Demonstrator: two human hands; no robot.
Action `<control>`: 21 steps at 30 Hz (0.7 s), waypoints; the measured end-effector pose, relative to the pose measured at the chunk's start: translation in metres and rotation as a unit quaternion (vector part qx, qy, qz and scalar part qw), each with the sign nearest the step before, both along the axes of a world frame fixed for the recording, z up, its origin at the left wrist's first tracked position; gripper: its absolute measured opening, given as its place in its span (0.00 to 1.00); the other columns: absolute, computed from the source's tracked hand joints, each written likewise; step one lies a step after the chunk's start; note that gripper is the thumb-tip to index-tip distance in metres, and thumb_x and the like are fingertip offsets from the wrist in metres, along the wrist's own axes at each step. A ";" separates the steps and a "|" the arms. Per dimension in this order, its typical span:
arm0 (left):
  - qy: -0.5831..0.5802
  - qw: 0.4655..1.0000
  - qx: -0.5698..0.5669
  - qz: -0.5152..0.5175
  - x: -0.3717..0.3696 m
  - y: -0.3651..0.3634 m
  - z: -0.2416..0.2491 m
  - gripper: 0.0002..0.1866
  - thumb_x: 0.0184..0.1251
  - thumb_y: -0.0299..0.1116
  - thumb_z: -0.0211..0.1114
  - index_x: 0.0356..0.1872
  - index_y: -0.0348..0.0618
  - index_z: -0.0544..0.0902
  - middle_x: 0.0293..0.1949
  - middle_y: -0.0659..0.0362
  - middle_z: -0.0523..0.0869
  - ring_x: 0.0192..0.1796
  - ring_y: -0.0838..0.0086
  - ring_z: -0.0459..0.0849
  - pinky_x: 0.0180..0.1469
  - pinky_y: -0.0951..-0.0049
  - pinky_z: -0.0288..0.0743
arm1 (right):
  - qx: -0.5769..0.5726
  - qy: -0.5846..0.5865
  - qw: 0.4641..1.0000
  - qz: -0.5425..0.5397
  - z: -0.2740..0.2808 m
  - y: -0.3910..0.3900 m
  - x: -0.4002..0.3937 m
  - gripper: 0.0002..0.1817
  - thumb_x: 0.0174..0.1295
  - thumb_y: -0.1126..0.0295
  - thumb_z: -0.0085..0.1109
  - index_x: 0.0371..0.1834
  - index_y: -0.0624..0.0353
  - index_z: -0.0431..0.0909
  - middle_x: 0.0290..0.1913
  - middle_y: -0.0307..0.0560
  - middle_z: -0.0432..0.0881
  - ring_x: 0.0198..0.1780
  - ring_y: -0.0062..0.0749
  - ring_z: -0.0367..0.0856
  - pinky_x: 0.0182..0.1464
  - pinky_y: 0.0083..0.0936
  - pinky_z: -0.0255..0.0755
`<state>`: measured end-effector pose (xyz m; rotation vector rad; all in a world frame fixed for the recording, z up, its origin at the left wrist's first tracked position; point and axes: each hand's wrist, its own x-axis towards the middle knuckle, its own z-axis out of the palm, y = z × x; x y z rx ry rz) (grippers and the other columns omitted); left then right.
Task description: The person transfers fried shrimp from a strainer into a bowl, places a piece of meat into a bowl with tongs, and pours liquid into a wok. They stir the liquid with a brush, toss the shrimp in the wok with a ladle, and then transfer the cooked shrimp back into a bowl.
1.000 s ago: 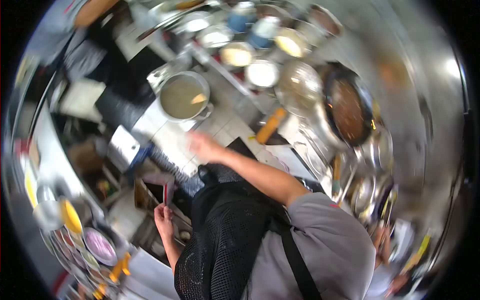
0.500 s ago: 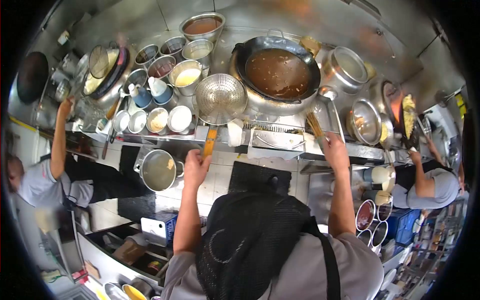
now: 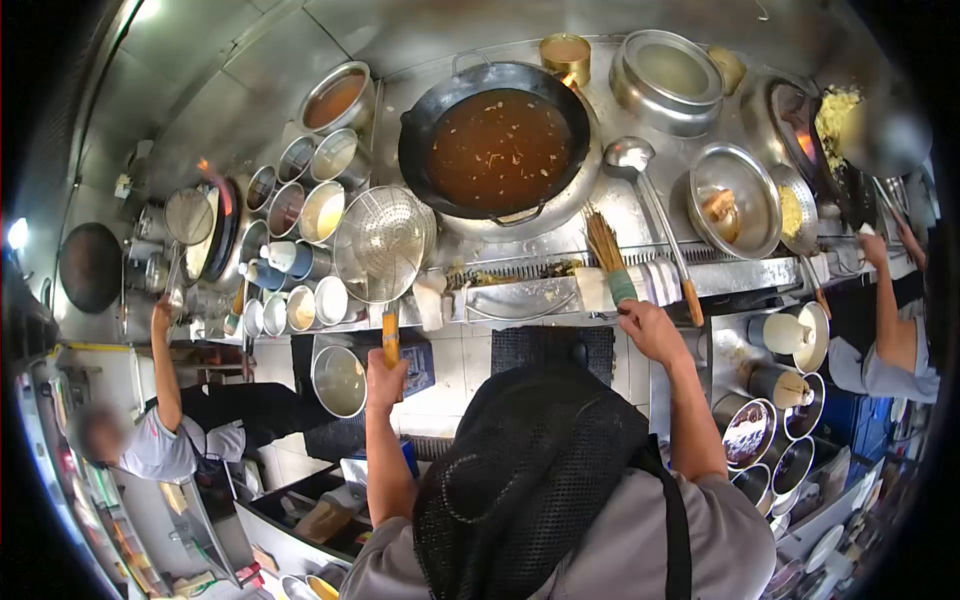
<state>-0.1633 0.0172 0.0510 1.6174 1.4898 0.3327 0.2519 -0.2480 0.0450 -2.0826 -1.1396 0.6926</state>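
Observation:
A large black wok [image 3: 495, 150] holds brown liquid with small floating bits. Left of it, a perforated metal strainer [image 3: 380, 243] lies over the counter edge, and my left hand [image 3: 387, 378] is closed round its yellow handle. My right hand [image 3: 647, 330] is closed at the green-bound end of a bristle brush [image 3: 606, 250], which points up toward the wok. Beside the brush, a long-handled ladle [image 3: 630, 155] rests on the steel counter, its wooden grip hanging past the front edge.
Left of the strainer stand metal containers [image 3: 322, 212] and squeeze bottles. A pot [image 3: 668, 75] and a steel bowl [image 3: 735, 200] are at the right. Co-workers [image 3: 175, 420] [image 3: 885, 330] stand on both sides. Behind are sauce pots [image 3: 748, 433].
The view has shifted and turned. My left hand still holds the strainer handle, and my right hand still holds the brush. At far left, the co-worker's hand is now at a strainer over a wok.

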 end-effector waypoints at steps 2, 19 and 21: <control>0.004 1.000 0.012 0.022 0.003 -0.012 0.003 0.21 0.57 0.29 0.67 0.48 0.32 0.68 0.26 0.59 0.76 0.19 0.79 0.74 0.19 0.77 0.66 | -0.001 -0.010 1.000 0.018 -0.007 0.004 0.015 0.14 0.61 0.67 0.60 0.46 0.65 0.80 0.39 0.61 0.83 0.41 0.55 0.82 0.45 0.41 0.76; 0.277 0.862 0.415 -0.095 0.006 0.037 -0.025 0.23 0.61 0.40 0.67 0.50 0.34 0.73 0.39 0.44 0.80 0.47 0.47 0.77 0.52 0.53 0.70 | 0.028 -0.102 0.988 -0.116 -0.018 0.012 0.001 0.17 0.59 0.69 0.61 0.51 0.62 0.78 0.44 0.63 0.78 0.44 0.58 0.79 0.48 0.46 0.74; 0.155 0.881 0.431 -0.120 0.024 0.035 -0.022 0.18 0.65 0.39 0.63 0.47 0.34 0.75 0.43 0.43 0.80 0.49 0.46 0.77 0.53 0.51 0.69 | 0.005 -0.250 0.947 -0.204 -0.022 -0.002 0.010 0.17 0.58 0.71 0.59 0.52 0.60 0.77 0.45 0.62 0.77 0.48 0.59 0.77 0.49 0.47 0.74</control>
